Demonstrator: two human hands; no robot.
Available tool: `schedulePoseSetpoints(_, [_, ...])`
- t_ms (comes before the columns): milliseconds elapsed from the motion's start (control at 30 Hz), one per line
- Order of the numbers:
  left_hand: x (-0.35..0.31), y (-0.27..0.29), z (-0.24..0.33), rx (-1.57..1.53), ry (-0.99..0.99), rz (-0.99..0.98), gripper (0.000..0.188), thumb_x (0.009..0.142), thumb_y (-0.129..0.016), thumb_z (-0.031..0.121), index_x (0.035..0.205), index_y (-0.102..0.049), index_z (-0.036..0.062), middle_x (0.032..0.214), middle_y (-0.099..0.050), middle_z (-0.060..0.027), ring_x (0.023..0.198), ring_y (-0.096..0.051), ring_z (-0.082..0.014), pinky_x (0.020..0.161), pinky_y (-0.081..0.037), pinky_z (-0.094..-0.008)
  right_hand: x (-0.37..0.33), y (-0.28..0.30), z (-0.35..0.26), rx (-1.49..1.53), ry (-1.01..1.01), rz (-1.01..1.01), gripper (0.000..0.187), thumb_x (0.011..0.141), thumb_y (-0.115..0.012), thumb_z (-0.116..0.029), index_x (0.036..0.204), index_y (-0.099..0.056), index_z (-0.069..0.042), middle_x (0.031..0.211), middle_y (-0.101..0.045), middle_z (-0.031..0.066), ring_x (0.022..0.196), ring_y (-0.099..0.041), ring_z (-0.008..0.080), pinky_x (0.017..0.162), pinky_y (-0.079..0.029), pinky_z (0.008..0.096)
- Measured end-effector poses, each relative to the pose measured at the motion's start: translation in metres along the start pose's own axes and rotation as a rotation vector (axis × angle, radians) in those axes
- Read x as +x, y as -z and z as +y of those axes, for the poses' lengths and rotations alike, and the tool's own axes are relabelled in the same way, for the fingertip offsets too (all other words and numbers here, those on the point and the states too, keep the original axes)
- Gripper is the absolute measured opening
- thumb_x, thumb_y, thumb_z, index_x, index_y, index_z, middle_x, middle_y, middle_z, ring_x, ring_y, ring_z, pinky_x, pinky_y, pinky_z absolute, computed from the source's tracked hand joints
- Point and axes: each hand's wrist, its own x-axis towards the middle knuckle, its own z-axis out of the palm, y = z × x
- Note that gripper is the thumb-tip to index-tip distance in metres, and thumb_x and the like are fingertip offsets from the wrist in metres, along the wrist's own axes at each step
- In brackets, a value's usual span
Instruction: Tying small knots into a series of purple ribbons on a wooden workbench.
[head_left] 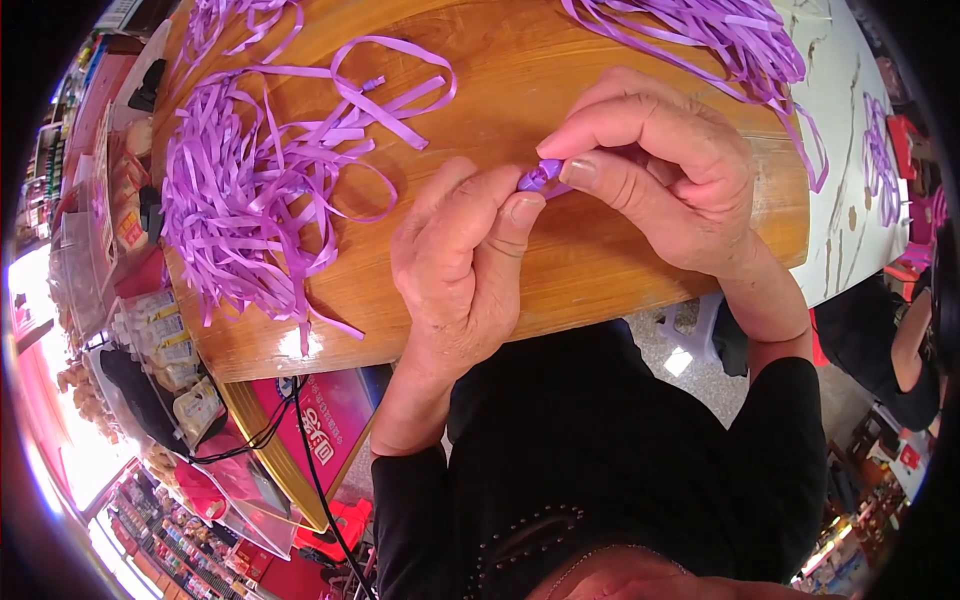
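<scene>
Above the near part of a wooden table (500, 90), both my hands pinch one small folded loop of purple ribbon (540, 176). My left hand (455, 255) grips its left side between thumb and forefinger. On the other side my right hand (665, 165) has thumb and forefinger closed on the ribbon's upper right end. A short strip of the ribbon shows under the right thumb. To the left of my left hand lies a loose heap of purple ribbon (240, 200), with a few curled strands reaching toward the table's middle.
More purple ribbon (715, 40) is piled at the far right edge, some strands hanging over. A white marbled table (850, 160) adjoins on the right, with a ribbon bundle (880, 160) on it. Black cables (310, 440) hang by a red-and-gold box (320, 430) at lower left. Another person's arm (910, 345) shows at right.
</scene>
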Motion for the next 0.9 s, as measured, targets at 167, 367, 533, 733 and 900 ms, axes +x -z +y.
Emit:
schedulePoseSetpoints(167, [0.0027, 0.0014, 0.0027, -0.023, 0.012, -0.003, 0.016, 0.079, -0.065, 0.0, 0.094, -0.06, -0.0024, 0.067, -0.054, -0.0095, 0.055, -0.044, -0.0177, 0.049, -0.036, -0.0276, 0.0005, 0.0018, -0.0004, -0.019, -0.004, -0.042, 0.013, 0.077, -0.063, 0.006, 0.089, -0.063, 0.003, 0.08, -0.058, 0.0079, 0.066, -0.054, 0.0118, 0.055, -0.04, 0.0205])
schedulePoseSetpoints(367, [-0.001, 0.0014, 0.0012, -0.083, 0.133, -0.042, 0.012, 0.081, -0.065, 0.003, 0.091, -0.062, -0.0016, 0.065, -0.05, -0.0068, 0.054, -0.043, -0.0156, 0.048, -0.034, -0.0264, -0.0002, 0.0016, 0.0013, 0.053, -0.085, -0.06, 0.012, 0.079, -0.062, 0.006, 0.09, -0.063, 0.003, 0.081, -0.057, 0.0079, 0.068, -0.055, 0.0117, 0.057, -0.041, 0.0201])
schedulePoseSetpoints(533, [-0.0017, 0.0004, -0.0005, -0.187, 0.141, -0.025, 0.012, 0.081, -0.065, 0.005, 0.091, -0.063, -0.0012, 0.064, -0.048, -0.006, 0.053, -0.042, -0.0148, 0.047, -0.033, -0.026, -0.0002, 0.0012, 0.0011, 0.048, -0.095, -0.063, 0.012, 0.079, -0.061, 0.007, 0.09, -0.063, 0.003, 0.082, -0.057, 0.0082, 0.069, -0.055, 0.012, 0.057, -0.041, 0.0202])
schedulePoseSetpoints(733, [-0.0005, 0.0004, 0.0008, -0.158, 0.169, -0.023, 0.011, 0.081, -0.065, 0.004, 0.091, -0.063, -0.0012, 0.066, -0.05, -0.0064, 0.054, -0.042, -0.0149, 0.048, -0.034, -0.0261, 0.0004, 0.0002, 0.0027, 0.004, -0.069, -0.069, 0.012, 0.078, -0.063, 0.006, 0.089, -0.064, 0.003, 0.08, -0.057, 0.0081, 0.067, -0.055, 0.0119, 0.055, -0.039, 0.0205])
schedulePoseSetpoints(900, [0.0006, 0.0003, -0.0012, -0.114, 0.133, -0.022, 0.01, 0.08, -0.065, 0.002, 0.089, -0.062, -0.0019, 0.065, -0.052, -0.007, 0.054, -0.042, -0.016, 0.048, -0.034, -0.0264, 0.0006, -0.0006, 0.0039, -0.066, 0.007, -0.071, 0.013, 0.075, -0.065, 0.006, 0.087, -0.064, 0.002, 0.076, -0.058, 0.0078, 0.064, -0.054, 0.0127, 0.052, -0.038, 0.0216])
